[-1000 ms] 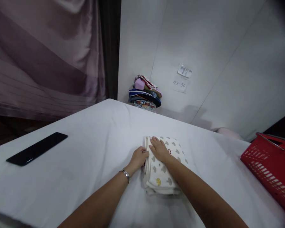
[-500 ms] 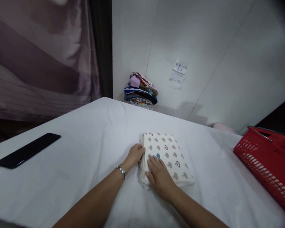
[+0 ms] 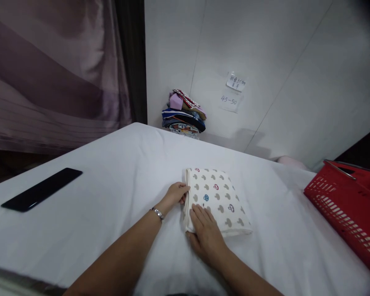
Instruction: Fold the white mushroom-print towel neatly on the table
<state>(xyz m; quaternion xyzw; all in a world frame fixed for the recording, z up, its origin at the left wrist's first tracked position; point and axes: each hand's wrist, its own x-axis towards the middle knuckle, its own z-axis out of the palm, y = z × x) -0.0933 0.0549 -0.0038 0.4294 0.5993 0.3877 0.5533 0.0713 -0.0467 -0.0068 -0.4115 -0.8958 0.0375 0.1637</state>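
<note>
A folded cream cloth (image 3: 223,193) printed with grey, red and blue mushrooms lies on the white-covered table. At its left folded edge, my left hand (image 3: 176,194) pinches the layers between thumb and fingers; some fingertips are hidden. My right hand (image 3: 208,234) rests on the near left part of the cloth. Its fingers are stretched flat over the top, and the thumb lies at the near left corner.
A long black flat object (image 3: 43,190) lies on the left of the white sheet (image 3: 111,197). A red plastic basket (image 3: 345,205) stands at the right. Folded fabrics (image 3: 185,113) are stacked at the back by the wall, below handwritten paper notes (image 3: 231,98).
My right hand has slid slightly toward the near edge of the cloth, its thumb now at the corner. My left hand stays at the left edge. The camera view has shifted a little.
</note>
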